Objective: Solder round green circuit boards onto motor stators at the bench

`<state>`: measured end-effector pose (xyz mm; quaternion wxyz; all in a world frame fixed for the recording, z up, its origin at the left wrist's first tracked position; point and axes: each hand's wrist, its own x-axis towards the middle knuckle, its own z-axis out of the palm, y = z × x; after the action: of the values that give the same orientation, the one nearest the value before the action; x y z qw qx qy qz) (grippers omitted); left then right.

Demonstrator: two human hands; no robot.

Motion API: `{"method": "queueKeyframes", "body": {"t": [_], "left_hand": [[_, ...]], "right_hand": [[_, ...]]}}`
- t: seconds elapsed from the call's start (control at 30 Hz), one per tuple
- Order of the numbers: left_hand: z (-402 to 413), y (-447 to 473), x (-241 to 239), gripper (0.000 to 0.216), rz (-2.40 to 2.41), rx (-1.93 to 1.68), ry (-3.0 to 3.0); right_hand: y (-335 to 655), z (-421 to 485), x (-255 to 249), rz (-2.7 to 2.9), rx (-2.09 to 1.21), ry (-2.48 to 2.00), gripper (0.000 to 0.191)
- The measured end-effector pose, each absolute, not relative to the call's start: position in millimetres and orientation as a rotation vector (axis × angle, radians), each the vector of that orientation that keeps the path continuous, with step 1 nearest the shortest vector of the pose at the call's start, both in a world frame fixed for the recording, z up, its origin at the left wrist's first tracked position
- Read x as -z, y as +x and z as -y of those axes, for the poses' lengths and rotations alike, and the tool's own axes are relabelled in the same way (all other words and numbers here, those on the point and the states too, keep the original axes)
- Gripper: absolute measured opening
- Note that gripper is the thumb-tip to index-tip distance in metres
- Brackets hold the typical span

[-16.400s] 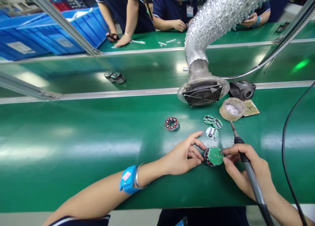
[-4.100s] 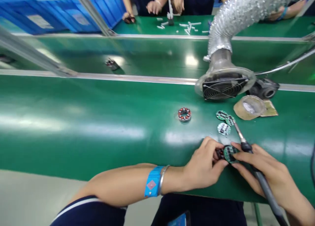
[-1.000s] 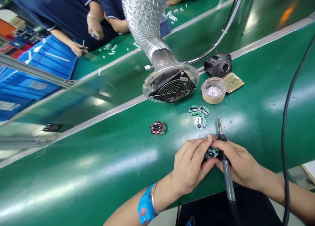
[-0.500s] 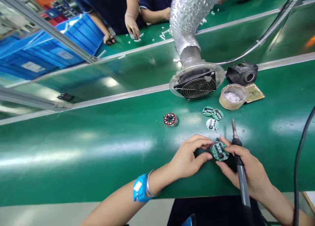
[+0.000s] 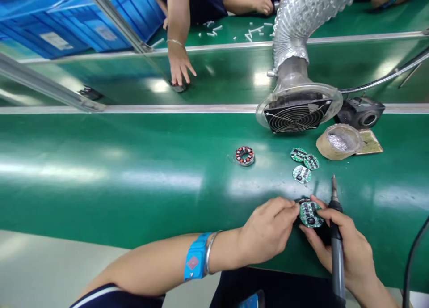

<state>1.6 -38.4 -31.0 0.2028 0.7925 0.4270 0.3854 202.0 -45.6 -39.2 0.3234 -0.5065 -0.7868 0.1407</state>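
Note:
A round green circuit board with black parts is tilted over a dark ring-shaped piece, of which only the rim shows behind it. My right hand grips the board's right edge between finger and thumb. The same hand also holds a soldering iron, its tip pointing away from me. At the board's left edge, my left hand is closed in a pinch; what lies between its fingertips is hidden. Several loose round circuit boards lie just beyond. To their left rests a motor stator with copper-coloured windings.
A fume-extractor fan on a silver duct hangs over the bench's back. Near it stand a tub of metallic shavings, a flat tin and a black holder. Across, a co-worker's hand touches a dark round part.
My left hand has gone from loosely spread fingers to a pinch at the board's edge. The board has tilted. A co-worker's arm now reaches across the divider. The view has shifted.

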Motion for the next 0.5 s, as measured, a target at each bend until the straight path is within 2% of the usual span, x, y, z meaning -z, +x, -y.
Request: {"method": "queueKeyframes", "body": {"t": [0.13, 0.23, 0.33, 0.43, 0.5], "left_hand": [[36, -12, 31, 0.042, -1.031, -0.932, 2.191], [25, -25, 25, 0.036, -1.025, -0.924, 2.048], [11, -44, 18, 0.028, -1.184, -1.05, 2.043], [-6, -70, 12, 0.027, -1.47, -1.236, 2.202], [-19, -89, 11, 0.038, -1.717, -1.233, 2.26]], "right_hand": [[202, 45, 37, 2.056, -0.376, -1.337, 0.029], [206, 46, 36, 2.017, -0.402, -1.376, 0.038], [216, 46, 36, 1.982, -0.464, -1.356, 0.046], [220, 43, 35, 1.966, -0.52, -1.287, 0.041], [216, 41, 34, 1.964, -0.549, -1.285, 0.036]]}}
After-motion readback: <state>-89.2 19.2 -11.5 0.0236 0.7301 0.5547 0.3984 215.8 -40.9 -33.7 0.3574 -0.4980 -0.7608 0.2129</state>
